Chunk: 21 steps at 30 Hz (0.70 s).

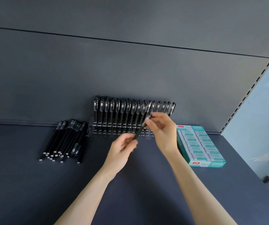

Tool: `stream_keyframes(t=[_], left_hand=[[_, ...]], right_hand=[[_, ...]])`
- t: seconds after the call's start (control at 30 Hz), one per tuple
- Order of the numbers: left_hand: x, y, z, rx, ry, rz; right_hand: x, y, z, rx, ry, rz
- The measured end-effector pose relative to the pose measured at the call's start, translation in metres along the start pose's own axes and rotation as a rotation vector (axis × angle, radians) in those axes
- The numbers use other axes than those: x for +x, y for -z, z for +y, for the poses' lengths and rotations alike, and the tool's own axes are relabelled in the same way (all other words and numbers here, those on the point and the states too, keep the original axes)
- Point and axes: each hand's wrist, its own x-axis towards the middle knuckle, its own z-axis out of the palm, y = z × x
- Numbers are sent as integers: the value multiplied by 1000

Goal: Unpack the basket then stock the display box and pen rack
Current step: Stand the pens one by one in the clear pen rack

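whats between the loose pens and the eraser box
Head view: the pen rack, and before it the left hand and right hand holding one pen.

Pen [141, 129]: tilted, held between left hand [120, 150] and right hand [163, 127].
Pen rack [107, 130]: far, mostly filled.
Loose pens [64, 140]: left.
Display box [198, 145]: right.

- The shelf [25, 184] is dark, matt and smooth.
- The pen rack [98, 129] is clear, shiny plastic.
- The display box [207, 164] looks like glossy card.
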Motion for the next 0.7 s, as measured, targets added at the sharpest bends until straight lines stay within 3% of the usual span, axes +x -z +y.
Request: stream_keyframes(t=[0.17,0.27,0.37,0.53,0.7], left_hand=[[9,18,5,310,-124,469],[24,36,12,520,-56,646],[39,49,16,592,28,624],[51,61,6,489,55,473],[54,65,1,476,39,471]], right_hand=[[21,13,-13,-140,132,184],[37,16,-24,-216,245,222],[49,13,-29,-299,328,233],[54,5,-24,-386,353,207],[50,0,-11,-444,329,177]])
